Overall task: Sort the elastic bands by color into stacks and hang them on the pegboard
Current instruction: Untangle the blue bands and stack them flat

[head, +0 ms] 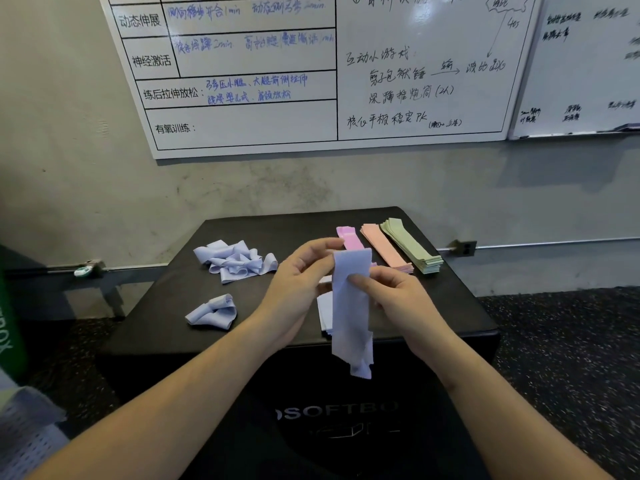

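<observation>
Both hands pinch 1 lilac band (349, 306), the left hand (301, 271) at its top, the right hand (391, 292) mid-length; it hangs upright, long axis vertical.

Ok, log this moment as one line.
left hand: holds blue band | right hand: pinches it | loose blue bands unsorted | pink, peach, green stacked
</observation>
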